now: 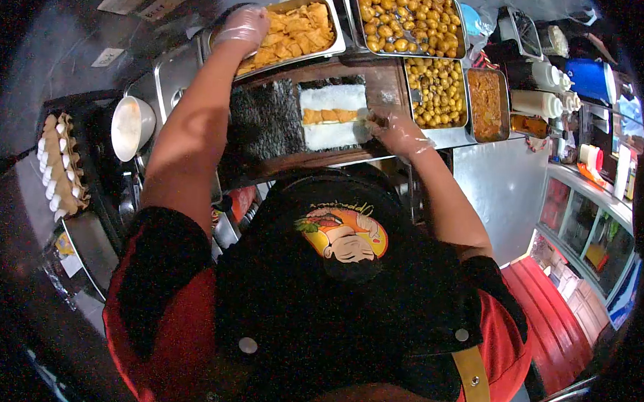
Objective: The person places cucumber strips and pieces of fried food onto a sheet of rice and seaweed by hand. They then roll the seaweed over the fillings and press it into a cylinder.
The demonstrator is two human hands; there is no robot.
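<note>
Left hand (241,27), in a clear plastic glove, is up at the metal pan of yellow fried strips (294,31), fingers curled down over the near corner of the pile; whether it has closed on a piece I cannot tell from here. Right hand (395,129), gloved too, is down at the right edge of the white rice bed (332,116), fingertips bunched and pressing at the end of the orange filling strip (330,116) that runs across the middle of the rice. The rice sits on a dark seaweed sheet (268,117), which lies on the wooden board (383,79), just below the pans.

Behind the board: a pan of golden round pieces (410,20), another below it (436,91), and a pan of orange shredded topping (487,104). White squeeze bottles (538,102) stand to the right, a white bowl (131,127) and an egg tray (59,165) off to the left.

Now the risks, as I read them. The arms are spread wide (one high at the pan, one low at the board), so a strip carried across could drop onto bare seaweed or the counter. Pressing too hard at the end of the filling could push the row crooked or smear rice off the edge. And a slippery glove could well lose a greasy strip
</note>
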